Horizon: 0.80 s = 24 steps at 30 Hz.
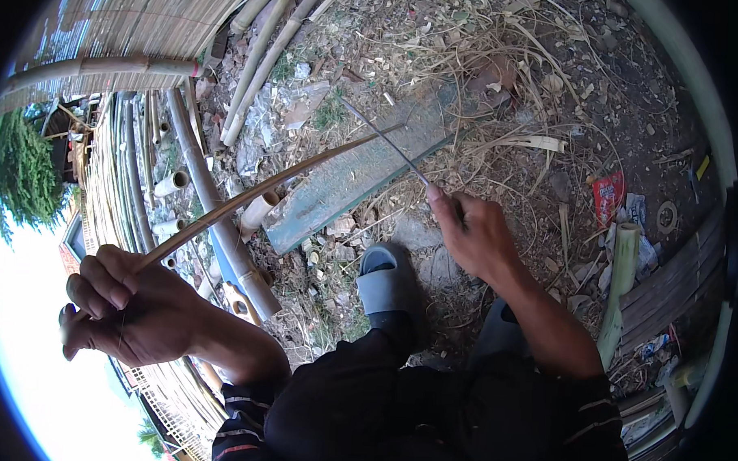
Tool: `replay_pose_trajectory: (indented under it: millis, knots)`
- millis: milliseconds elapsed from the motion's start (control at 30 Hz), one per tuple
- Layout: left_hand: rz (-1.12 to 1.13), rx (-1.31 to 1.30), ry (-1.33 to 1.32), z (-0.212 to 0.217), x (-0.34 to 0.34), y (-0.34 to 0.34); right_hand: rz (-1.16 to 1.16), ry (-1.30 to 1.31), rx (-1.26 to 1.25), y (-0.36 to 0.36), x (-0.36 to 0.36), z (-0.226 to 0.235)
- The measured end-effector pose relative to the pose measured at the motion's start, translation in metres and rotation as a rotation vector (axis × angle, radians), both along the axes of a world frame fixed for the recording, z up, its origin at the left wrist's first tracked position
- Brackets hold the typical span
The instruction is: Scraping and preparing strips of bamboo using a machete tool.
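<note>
Ideally, blade work on a piece this long begins with a steady grip, and both hands look set for it. The left hand [143, 312] is curled round the near end of the strip [281, 179], while the right hand [478, 234], well apart from it, is closed on the grip end of a thin blade [388, 147]. The blade crosses the strip near its far tip; whether the two touch, I cannot tell.

For a clean pass, I would lay the edge nearly flat to the strip, keep the pressure light and even, and turn the strip with the left hand rather than twist the blade. The far end looks springy, so bracing it on the board [321, 200] below should cut down wobble. Keep the left hand clear of the stroke.

As for looks, the strip is long, slim and tan-brown, with paler lines along its length. It narrows toward the tip and seems gently bowed, though the lens may add to that. It slants up from the left hand, over the greenish, worn board, with curly shavings [505, 48] on the ground beyond.
</note>
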<state>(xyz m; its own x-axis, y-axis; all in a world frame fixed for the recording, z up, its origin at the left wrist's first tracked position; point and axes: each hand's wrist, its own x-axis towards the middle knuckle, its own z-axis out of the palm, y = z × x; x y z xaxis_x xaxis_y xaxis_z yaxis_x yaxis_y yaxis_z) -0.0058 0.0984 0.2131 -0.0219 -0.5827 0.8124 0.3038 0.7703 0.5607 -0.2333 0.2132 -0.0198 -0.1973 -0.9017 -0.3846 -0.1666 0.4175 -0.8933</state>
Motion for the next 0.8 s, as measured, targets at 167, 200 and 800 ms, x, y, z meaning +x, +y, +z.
replay_pose_trajectory:
  millis: [167, 200, 800]
  knots:
    - [0.260, -0.031, -0.011, -0.013, -0.019, 0.015, 0.113, -0.043, -0.605, -0.003, 0.035, 0.086]
    - [0.305, -0.034, 0.026, -0.013, -0.023, 0.018, 0.122, 0.011, -0.705, -0.004, 0.040, 0.088]
    - [0.486, -0.041, 0.065, -0.005, 0.010, -0.005, 0.159, 0.152, -0.607, -0.003, 0.032, -0.012]
